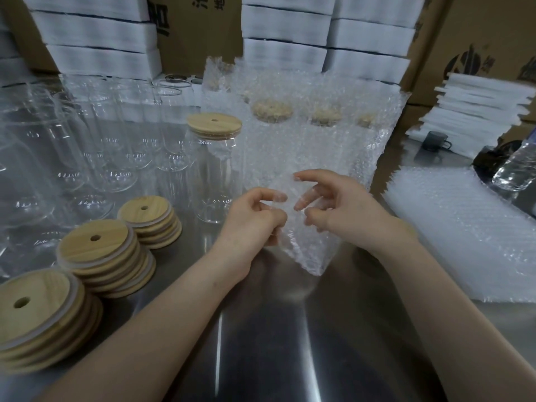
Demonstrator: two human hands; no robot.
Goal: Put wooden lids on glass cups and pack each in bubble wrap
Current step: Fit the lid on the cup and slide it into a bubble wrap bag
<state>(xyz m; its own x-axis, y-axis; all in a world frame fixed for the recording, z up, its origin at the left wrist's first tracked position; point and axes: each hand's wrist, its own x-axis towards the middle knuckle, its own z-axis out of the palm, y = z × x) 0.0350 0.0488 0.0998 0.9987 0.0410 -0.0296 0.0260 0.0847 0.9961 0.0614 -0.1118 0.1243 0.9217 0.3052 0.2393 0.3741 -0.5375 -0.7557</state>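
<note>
Bubble wrap (308, 245) is held at the centre of the frame, its long axis running steeply from the fingers down to a lower corner by the steel table (275, 343); contact with the table cannot be told. Its upper edge is pinched by the curled fingers of the left hand (255, 217). The right hand (336, 204) is set against the other side, the index finger stretched out on top and the other fingers, loosely bent, seen through the film.

Just left of the hands a lidded glass cup (216, 175) is stood upright, mouth upward, its wooden lid (214, 126) lying flat. Behind the wrap, at upper centre, wrapped cups (272, 111) are lined up. Bare glass cups (101, 134) are massed at the left, and stacks of lids (98, 248) are set at lower left. A pile of bubble sheets (464, 233) lies at the right.
</note>
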